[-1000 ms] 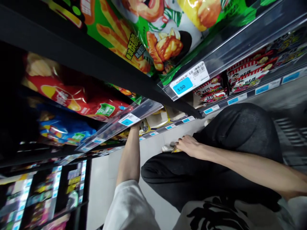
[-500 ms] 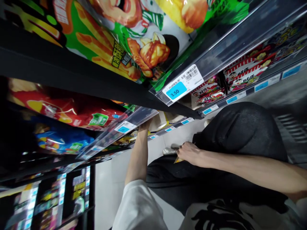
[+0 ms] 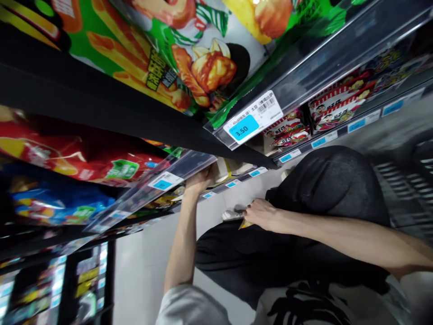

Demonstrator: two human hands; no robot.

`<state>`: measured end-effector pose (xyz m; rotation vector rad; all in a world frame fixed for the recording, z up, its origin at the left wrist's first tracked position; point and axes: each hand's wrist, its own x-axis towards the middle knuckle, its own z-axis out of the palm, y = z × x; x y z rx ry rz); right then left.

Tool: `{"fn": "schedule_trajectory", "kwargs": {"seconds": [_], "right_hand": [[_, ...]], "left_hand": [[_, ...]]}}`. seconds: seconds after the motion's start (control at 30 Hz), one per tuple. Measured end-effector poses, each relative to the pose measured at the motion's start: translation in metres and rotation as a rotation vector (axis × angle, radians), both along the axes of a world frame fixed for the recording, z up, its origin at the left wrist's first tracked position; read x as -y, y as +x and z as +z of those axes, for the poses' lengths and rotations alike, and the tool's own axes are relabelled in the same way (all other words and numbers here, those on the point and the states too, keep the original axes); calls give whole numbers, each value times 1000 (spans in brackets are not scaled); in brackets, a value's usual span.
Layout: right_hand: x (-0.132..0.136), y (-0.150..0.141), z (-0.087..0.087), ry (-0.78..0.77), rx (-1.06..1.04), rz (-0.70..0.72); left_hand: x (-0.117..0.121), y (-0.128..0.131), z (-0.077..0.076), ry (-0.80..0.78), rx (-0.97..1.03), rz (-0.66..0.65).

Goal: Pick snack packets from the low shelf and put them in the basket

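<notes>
My left hand reaches up to a low shelf and rests against its clear front rail, beside yellow snack packs. The fingers curl at the rail, and what they grip is hidden. My right hand lies on my dark-trousered knee, closed on a small yellow packet that pokes out below the fingers. A white shoe shows just past that hand.
Store shelves fill the left and top: a green snack bag over a blue 3.50 price tag, red bags, blue bags, red-and-white packs. Pale floor tiles lie below.
The left hand has slid a little out from under the shelf rail and shows more. The right hand stays on the knee; the view has shifted slightly.
</notes>
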<state>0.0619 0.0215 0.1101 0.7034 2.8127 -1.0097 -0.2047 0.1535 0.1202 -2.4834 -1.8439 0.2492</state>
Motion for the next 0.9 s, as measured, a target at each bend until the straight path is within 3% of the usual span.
{"fn": "schedule_trajectory", "kwargs": {"seconds": [0.13,0.23,0.3,0.47,0.6,0.73,0.9], "right_hand": [[-3,0,-13,59,-125,-17],[-7,-1,-24,76,-132,-63],[-9,-3,-29,60,-98,-134],[-20,-16,-43,-182,-108,-455],[-28,-29,-61,-550,-404,-772],[-31,-36,-72,-714,-614,-1048],[-33,-36,-70,-746,-606,-1178]], "left_hand": [[56,-24,12,104,145,6],[89,-29,10,-53,325,23],[102,-26,0,-167,486,102],[117,-14,-39,-513,1017,302],[128,1,-62,-577,1248,394],[131,18,-72,-628,1508,329],[127,23,-76,-503,1624,201]]}}
